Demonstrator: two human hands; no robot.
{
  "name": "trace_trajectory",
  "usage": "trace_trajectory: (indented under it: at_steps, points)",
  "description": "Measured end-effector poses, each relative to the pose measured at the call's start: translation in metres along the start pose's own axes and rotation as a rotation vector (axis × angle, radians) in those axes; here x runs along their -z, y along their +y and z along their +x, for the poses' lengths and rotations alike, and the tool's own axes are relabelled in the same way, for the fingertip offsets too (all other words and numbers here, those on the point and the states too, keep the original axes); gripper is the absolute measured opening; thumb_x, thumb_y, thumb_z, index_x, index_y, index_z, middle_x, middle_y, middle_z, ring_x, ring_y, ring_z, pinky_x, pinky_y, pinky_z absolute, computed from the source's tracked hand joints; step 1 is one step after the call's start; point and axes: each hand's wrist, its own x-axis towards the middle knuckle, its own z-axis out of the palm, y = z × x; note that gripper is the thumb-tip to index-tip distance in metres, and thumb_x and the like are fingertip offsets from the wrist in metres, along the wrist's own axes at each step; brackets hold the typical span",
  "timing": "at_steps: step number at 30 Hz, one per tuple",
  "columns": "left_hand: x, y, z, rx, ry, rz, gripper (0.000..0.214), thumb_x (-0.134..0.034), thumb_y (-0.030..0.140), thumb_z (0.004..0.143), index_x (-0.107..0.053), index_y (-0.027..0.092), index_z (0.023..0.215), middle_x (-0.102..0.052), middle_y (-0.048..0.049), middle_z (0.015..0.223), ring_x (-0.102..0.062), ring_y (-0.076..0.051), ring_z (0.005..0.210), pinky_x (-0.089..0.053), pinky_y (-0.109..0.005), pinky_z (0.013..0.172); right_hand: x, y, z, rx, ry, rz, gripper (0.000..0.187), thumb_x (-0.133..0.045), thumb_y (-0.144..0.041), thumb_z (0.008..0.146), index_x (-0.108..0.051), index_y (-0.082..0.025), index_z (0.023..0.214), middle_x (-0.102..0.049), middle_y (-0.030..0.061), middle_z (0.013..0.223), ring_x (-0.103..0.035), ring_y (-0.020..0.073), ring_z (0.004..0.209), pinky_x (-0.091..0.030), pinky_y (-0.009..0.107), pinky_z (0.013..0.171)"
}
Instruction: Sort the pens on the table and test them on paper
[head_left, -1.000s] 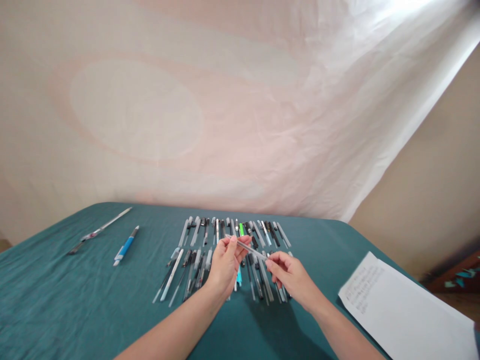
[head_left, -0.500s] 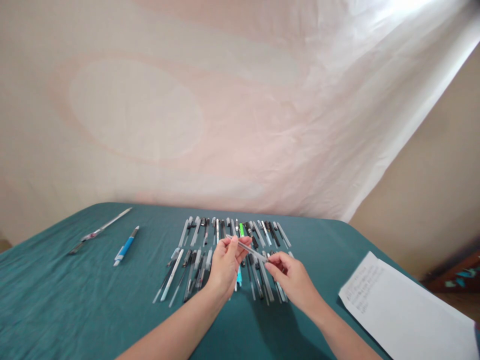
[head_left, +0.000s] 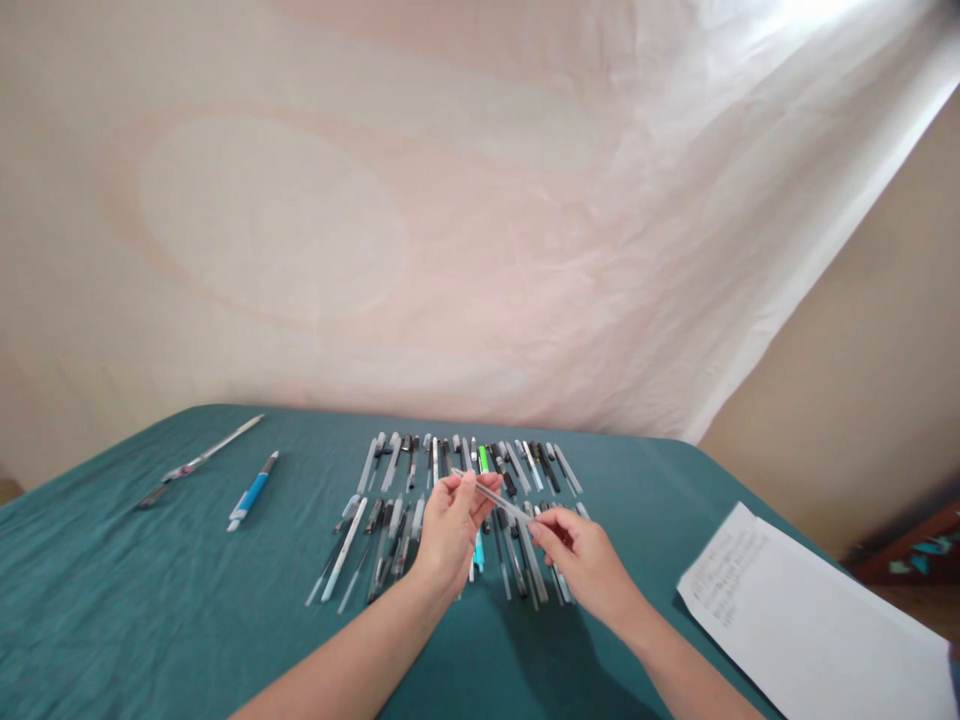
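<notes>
A slim, clear pen barrel (head_left: 506,503) is held slantwise above the table between my two hands. My left hand (head_left: 456,520) is closed on its upper left end, thumb on top and fingers curled beneath. At the lower right end, my right hand (head_left: 574,545) pinches it between thumb and fingertips. Below and behind the hands lie two rows of pen parts, mostly clear, grey and black. A bright green piece (head_left: 483,460) stands out in the far row, and a turquoise one (head_left: 478,552) in the near row. My hands hide part of the near row.
Left of the rows lies a blue pen (head_left: 253,492), and beyond it a long thin pen-like item (head_left: 214,453). White paper with handwriting (head_left: 806,620) rests at the right on the green tablecloth (head_left: 150,610). A pale sheet (head_left: 480,220) hangs behind the table.
Very little differs. Both hands keep their hold on the clear barrel, with my right hand shifted slightly at its lower end.
</notes>
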Motion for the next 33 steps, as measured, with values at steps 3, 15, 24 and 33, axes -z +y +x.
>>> trace_trajectory:
  at_steps: [3, 15, 24, 33]
  points:
    - [0.000, 0.000, -0.001, 0.007, 0.009, 0.000, 0.017, -0.059, 0.025, 0.077, -0.043, 0.018, 0.079, -0.068, -0.0057, 0.081, -0.064, -0.018, 0.087, -0.043, -0.038, 0.087, 0.001, -0.002, -0.001, 0.054, 0.076, -0.106, 0.021, -0.048, -0.036, 0.081, -0.059, -0.019, 0.075, -0.060, 0.0007, 0.065, -0.054, 0.0141, 0.058, -0.040, 0.023, 0.055]
    - [0.006, 0.003, 0.006, 0.007, 0.076, -0.026, 0.017, -0.059, 0.025, 0.078, -0.043, 0.018, 0.075, -0.068, -0.0052, 0.078, -0.064, -0.018, 0.086, -0.046, -0.035, 0.084, 0.011, -0.002, 0.002, 0.172, 0.124, -0.261, 0.014, -0.049, -0.030, 0.080, -0.059, -0.020, 0.080, -0.058, 0.0021, 0.075, -0.054, 0.0145, 0.063, -0.041, 0.025, 0.061]
    - [0.007, 0.002, 0.007, 0.041, 0.129, -0.041, 0.014, -0.056, 0.020, 0.080, -0.044, 0.017, 0.075, -0.068, -0.0074, 0.079, -0.065, -0.018, 0.084, -0.048, -0.034, 0.083, 0.067, 0.053, 0.025, -0.022, 0.202, -0.364, 0.021, -0.048, -0.030, 0.077, -0.063, -0.017, 0.084, -0.063, 0.0059, 0.075, -0.058, 0.0177, 0.065, -0.045, 0.028, 0.059]
    - [0.009, 0.000, 0.008, 0.057, 0.126, -0.043, 0.014, -0.056, 0.020, 0.080, -0.044, 0.017, 0.074, -0.067, -0.0076, 0.079, -0.064, -0.019, 0.085, -0.048, -0.034, 0.083, 0.057, 0.099, 0.026, -0.235, 0.101, -0.459, 0.007, -0.055, -0.016, 0.068, -0.062, -0.018, 0.067, -0.065, 0.0018, 0.057, -0.057, 0.0137, 0.047, -0.038, 0.022, 0.047]
